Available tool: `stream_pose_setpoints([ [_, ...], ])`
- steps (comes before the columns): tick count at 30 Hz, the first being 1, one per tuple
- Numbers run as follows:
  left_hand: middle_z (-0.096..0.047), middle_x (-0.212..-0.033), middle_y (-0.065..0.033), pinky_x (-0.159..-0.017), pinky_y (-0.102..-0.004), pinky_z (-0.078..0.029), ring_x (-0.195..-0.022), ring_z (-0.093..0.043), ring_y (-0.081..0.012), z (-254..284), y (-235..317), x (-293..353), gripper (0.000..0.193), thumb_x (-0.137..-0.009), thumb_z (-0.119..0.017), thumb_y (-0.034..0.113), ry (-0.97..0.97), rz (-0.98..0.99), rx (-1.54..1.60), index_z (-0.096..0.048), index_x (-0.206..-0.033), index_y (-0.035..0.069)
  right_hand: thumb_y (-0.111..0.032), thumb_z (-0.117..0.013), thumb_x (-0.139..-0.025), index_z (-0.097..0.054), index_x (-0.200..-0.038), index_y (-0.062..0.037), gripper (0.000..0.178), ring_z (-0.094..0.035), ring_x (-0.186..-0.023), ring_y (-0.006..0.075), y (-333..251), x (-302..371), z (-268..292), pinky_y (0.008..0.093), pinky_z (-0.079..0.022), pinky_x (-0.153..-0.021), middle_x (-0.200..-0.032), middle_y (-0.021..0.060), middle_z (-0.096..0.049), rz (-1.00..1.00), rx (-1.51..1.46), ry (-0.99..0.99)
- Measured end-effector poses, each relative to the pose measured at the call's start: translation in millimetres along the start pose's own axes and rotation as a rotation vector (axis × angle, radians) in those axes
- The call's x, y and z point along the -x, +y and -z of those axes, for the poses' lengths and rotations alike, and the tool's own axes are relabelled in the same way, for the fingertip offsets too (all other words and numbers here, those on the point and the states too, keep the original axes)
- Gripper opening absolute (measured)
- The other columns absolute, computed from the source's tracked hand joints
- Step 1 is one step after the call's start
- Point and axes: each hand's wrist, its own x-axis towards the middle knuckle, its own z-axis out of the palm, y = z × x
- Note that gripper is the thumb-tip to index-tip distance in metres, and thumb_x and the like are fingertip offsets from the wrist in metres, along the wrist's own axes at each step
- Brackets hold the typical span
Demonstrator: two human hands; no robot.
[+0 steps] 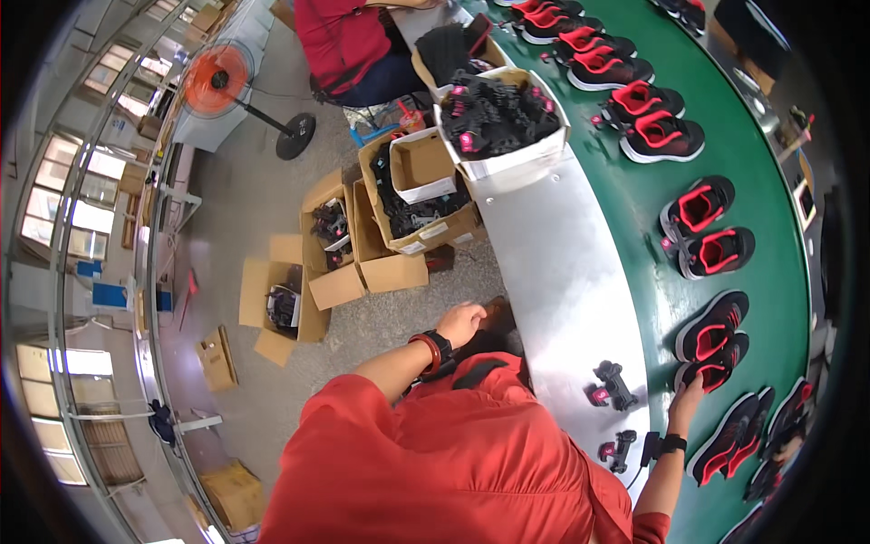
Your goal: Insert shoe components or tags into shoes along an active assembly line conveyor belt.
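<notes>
My right hand (687,401) grips the heel end of a black shoe (714,364) with red lining on the green conveyor belt (625,204). Its mate (711,326) lies against it on the far side. Closed in a loose curl, my left hand (460,324) hangs in front of my body, left of the metal table edge (566,272); whatever its fingers hold, if anything, is hidden. Two small black plastic pieces with pink tags, one farther (616,385) and one nearer (620,451), lie on the metal surface between my body and the belt.
More pairs of black-and-red shoes (662,136) line the belt. A white box (517,163) of black pieces stands on the metal table. Open cartons (394,272) sit on the floor at left, with a fan (217,80) behind. Another person (349,45) sits at the far end.
</notes>
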Motion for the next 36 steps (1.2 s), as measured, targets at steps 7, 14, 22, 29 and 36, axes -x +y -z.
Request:
stream_pose_setpoints([
  [7,-0.070,-0.093,-0.0160,-0.079,-0.0430,-0.052,-0.092,-0.067,-0.0344,3.1,-161.5,18.9,0.023,-0.089,-0.054,0.026,-0.277,0.317,-0.031,-0.070,-0.095,0.011,-0.002,-0.064,-0.080,-0.031,-0.148,-0.0028,0.076,-0.041,-0.129,0.0420,10.4,-9.4,18.8,0.0472,-0.032,-0.109,-0.142,0.0240,-0.044,0.009,0.148,0.009],
  [14,-0.070,-0.096,-0.0144,-0.083,-0.0459,-0.052,-0.095,-0.065,-0.0366,46.5,-232.3,57.1,0.024,-0.090,-0.053,0.029,0.002,0.577,0.180,-0.069,-0.096,0.013,0.002,-0.058,-0.086,-0.056,-0.125,-0.0012,0.039,-0.053,-0.117,0.0302,-263.3,-15.0,94.1,0.0365,-0.044,-0.096,-0.127,0.0169,-0.055,0.362,-0.195,0.101],
  [22,-0.071,-0.091,-0.0126,-0.072,-0.0389,-0.055,-0.077,-0.070,-0.0256,43.4,-237.4,140.7,0.025,-0.093,-0.054,0.027,0.167,0.658,0.467,-0.069,-0.104,0.011,0.013,-0.061,-0.080,-0.064,-0.104,-0.0014,0.028,-0.063,-0.089,0.0252,-591.5,61.7,9.9,0.0310,-0.050,-0.077,-0.099,0.0130,-0.064,0.992,-0.551,-0.645],
  [29,-0.070,-0.094,-0.0115,-0.065,-0.0310,-0.056,-0.077,-0.069,-0.0164,51.3,-320.3,227.1,0.025,-0.093,-0.056,0.019,0.220,1.022,0.656,-0.066,-0.111,0.005,-0.003,-0.065,-0.086,-0.066,-0.100,-0.0026,0.014,-0.065,-0.083,0.0307,-712.0,115.3,-54.2,0.0358,-0.052,-0.073,-0.089,0.0133,-0.066,1.188,-0.440,-0.953],
  [36,-0.072,-0.091,-0.0134,-0.077,-0.0422,-0.055,-0.088,-0.069,-0.0333,78.5,-435.2,247.2,0.024,-0.091,-0.056,0.025,0.257,1.050,0.631,-0.070,-0.106,0.014,-0.013,-0.062,-0.089,-0.066,-0.101,-0.0038,0.016,-0.066,-0.087,0.0338,-857.5,164.7,-179.2,0.0387,-0.053,-0.074,-0.094,0.0154,-0.068,1.177,-0.250,-1.080],
])
